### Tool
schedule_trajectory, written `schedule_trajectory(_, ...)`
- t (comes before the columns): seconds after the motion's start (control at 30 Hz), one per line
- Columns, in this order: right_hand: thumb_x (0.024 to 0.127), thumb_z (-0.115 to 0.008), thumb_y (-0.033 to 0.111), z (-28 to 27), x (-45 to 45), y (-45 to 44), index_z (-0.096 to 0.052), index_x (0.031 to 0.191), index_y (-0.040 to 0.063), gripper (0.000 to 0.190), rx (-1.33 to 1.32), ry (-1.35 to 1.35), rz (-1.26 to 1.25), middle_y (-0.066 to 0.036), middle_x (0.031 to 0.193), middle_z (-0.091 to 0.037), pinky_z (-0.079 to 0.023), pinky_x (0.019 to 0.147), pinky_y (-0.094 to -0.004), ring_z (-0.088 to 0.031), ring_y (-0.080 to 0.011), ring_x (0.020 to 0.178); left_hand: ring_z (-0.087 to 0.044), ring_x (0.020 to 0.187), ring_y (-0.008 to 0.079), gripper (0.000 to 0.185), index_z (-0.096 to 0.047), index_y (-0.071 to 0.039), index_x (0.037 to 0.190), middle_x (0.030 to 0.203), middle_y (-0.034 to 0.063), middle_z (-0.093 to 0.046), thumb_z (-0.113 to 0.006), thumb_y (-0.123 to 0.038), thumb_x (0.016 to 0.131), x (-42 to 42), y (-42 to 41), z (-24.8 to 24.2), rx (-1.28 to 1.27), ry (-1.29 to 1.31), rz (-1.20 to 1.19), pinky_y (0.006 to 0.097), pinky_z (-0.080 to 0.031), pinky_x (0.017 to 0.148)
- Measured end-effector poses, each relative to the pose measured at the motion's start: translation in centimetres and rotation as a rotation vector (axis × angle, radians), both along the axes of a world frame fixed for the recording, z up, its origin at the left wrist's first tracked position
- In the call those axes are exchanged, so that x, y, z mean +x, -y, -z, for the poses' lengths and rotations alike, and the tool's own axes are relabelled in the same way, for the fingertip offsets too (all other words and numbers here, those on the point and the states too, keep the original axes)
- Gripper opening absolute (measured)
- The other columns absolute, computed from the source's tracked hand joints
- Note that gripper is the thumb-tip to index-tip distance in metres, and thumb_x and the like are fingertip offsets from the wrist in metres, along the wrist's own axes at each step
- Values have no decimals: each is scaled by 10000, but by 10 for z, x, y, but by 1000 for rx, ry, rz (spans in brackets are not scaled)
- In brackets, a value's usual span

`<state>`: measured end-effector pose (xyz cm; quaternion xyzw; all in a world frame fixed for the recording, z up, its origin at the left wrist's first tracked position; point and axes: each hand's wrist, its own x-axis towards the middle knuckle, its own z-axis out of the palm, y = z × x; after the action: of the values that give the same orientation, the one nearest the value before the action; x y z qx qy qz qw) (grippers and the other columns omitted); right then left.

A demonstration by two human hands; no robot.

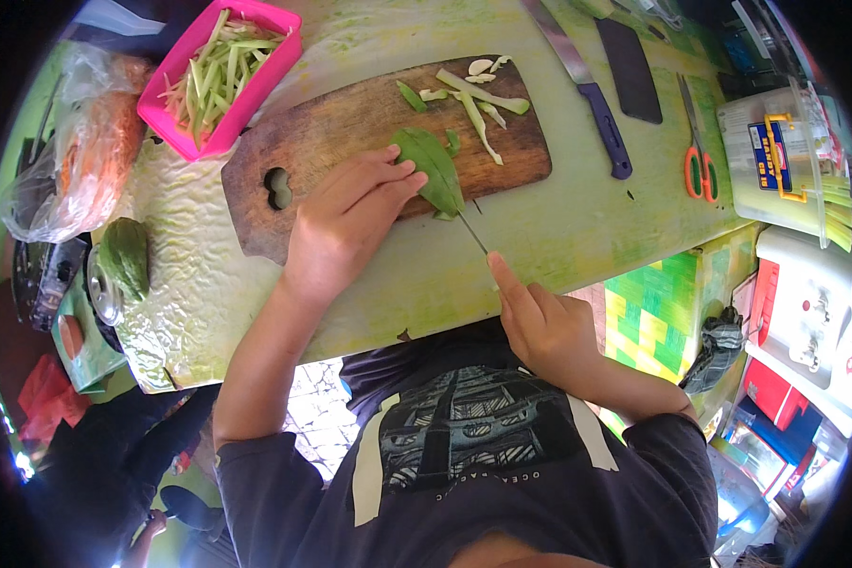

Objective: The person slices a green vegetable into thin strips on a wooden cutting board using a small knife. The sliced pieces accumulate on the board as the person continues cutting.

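A green piece of chayote (pixel 429 167) lies on the brown wooden cutting board (pixel 326 128), its pointed end at the board's near edge. The fingertips of my left hand (pixel 358 206) press on its left side. My right hand (pixel 547 326) grips a knife (pixel 474 234), its index finger along the back; the thin blade runs to the near end of the piece, and the rest of it is hidden. Pale green peelings and trimmings (pixel 479 121) lie at the board's far right. A pink plastic container (pixel 273 78) at the far left holds cut green strips (pixel 224 71).
Right of the board lie a large blue-handled knife (pixel 605 131), a dark flat sheath (pixel 630 71) and orange-handled scissors (pixel 699 167). A whole chayote (pixel 125 257) and a plastic bag of orange shreds (pixel 96 142) are at the left. A person's hand (pixel 155 524) shows lower left.
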<state>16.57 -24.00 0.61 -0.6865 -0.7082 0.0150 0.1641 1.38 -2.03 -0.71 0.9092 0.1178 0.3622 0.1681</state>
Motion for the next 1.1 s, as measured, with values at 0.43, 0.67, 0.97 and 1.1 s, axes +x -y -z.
schedule_trajectory(0.43,817,-686,20,5,14,5,-570,1388,75,585,-36,-218,17,-45,622,-484,-424,435,-358,-506,-206,468,-695,983,310,215,-721,-3,902,944,106,-694,-803,-49,709,-3,1,0,22,-16,-6,384,-590,810)
schedule_trajectory(0.67,786,-703,0,-7,37,20,-641,1273,54,494,0,-222,-25,-45,599,-533,-424,441,-344,-521,-195,453,-671,1060,328,236,-698,-20,914,1083,113,-686,-817,-101,727,-1,1,-4,-15,-32,3,392,-579,849)
schedule_trajectory(0.97,880,-693,105,-27,72,-61,-551,1376,76,516,212,-79,51,-62,669,-615,-430,490,-346,-561,-235,514,-630,993,333,397,-647,-43,1076,1105,112,-612,-794,-81,710,-4,-8,-19,-60,-208,27,437,-534,823)
schedule_trajectory(1.1,912,-677,155,-18,81,-105,-502,1426,104,545,130,-21,-51,-98,788,-637,-444,548,-350,-587,-254,618,-623,956,336,389,-643,-28,1077,1065,124,-597,-796,-59,720,-5,-8,-16,-128,-172,-4,429,-530,783)
